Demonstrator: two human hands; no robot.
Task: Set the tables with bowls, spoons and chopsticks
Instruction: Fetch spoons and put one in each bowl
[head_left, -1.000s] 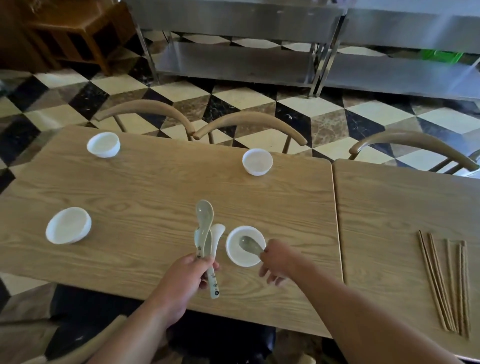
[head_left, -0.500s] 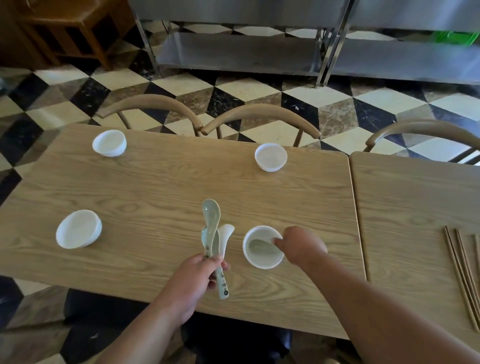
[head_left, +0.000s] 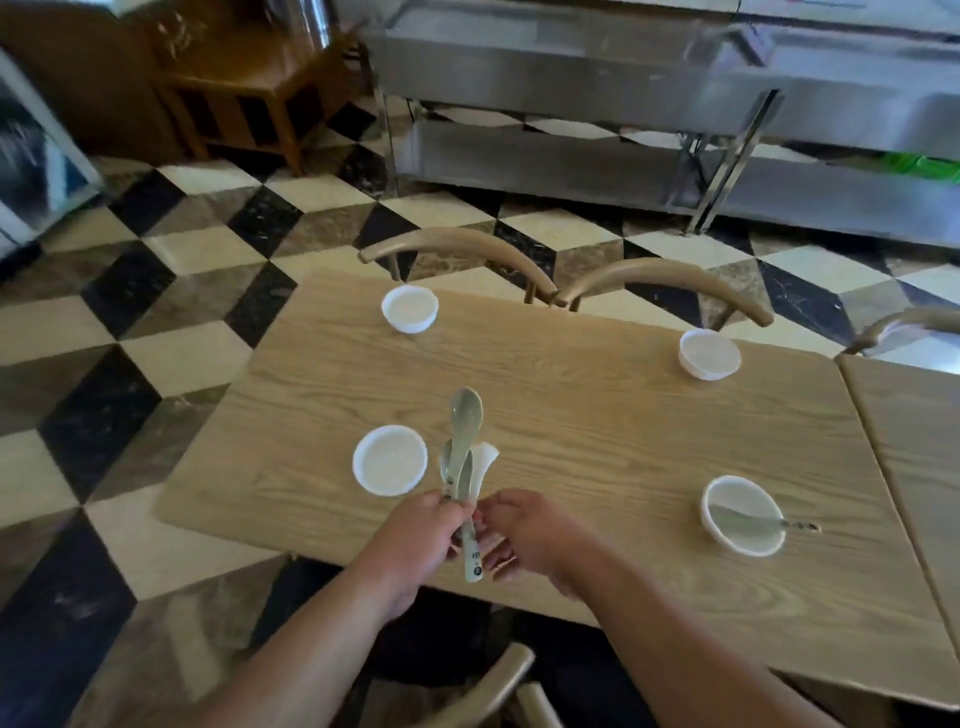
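Since a moment ago the right hand (head_left: 524, 535) has left the near right bowl (head_left: 742, 514), where one spoon (head_left: 753, 522) now lies, and come to the bundle of spoons (head_left: 464, 467) that the left hand (head_left: 415, 535) grips upright over the table (head_left: 597, 441); its fingers curl at the handles, though whether they pinch one I cannot tell. Just left stands the near left bowl (head_left: 389, 460). Farther off sit two more bowls (head_left: 410, 308) at the far edge, before the chairs (head_left: 665, 280).
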